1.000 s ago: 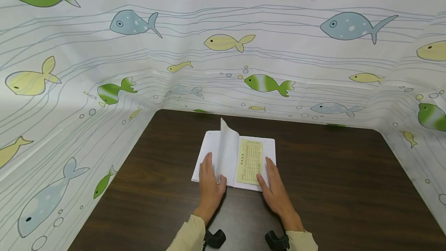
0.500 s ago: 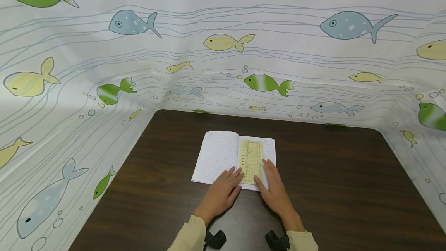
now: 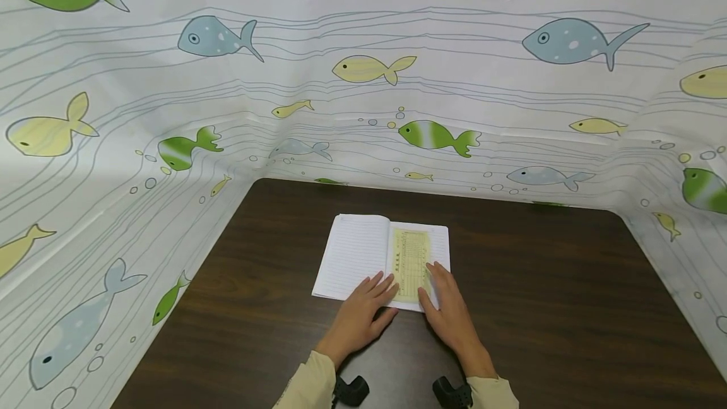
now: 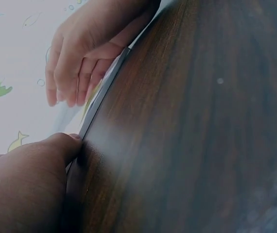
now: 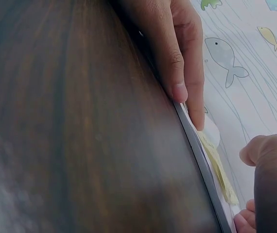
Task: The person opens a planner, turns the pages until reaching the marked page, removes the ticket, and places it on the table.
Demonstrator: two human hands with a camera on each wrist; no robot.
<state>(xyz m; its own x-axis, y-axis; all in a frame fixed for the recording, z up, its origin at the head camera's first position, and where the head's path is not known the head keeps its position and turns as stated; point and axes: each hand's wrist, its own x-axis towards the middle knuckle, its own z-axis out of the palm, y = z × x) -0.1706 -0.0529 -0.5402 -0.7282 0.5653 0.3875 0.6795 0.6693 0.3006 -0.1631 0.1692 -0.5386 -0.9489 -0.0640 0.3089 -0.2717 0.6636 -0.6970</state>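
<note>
Open notebook [image 3: 358,257] near the middle of the dark wood-grain surface [image 3: 568,302], slightly askew. White ruled paper, left page rounding over into the gutter, thin dark cover edge visible in both wrist views. On the right-hand page: yellow slip [image 3: 411,257], thin paper, tall rectangle, fine printed grid, darker characters down its left side. Seen from the right wrist, slightly buckled rather than dead flat.

Left hand [image 3: 359,317]: fingers extended, lightly fanned, laid across the bottom of the gutter and onto the slip's lower left corner. Thumb apart, by the notebook's near edge. Right hand [image 3: 451,314]: fingers nearly straight, on the right margin beside the slip, wide gap between thumb and index. Cannot tell how hard either is pressing.

In the way: left hand over the lower gutter, right hand over the page's lower right corner.

Around: cream sleeves [image 3: 307,380], black angular wrist units [image 3: 352,390] under both wrists, soft glare on the surface between the forearms. Behind and to both sides, a creased white sheet [image 3: 488,100] with green, blue and yellow fish, wavy lines, bubbles.
</note>
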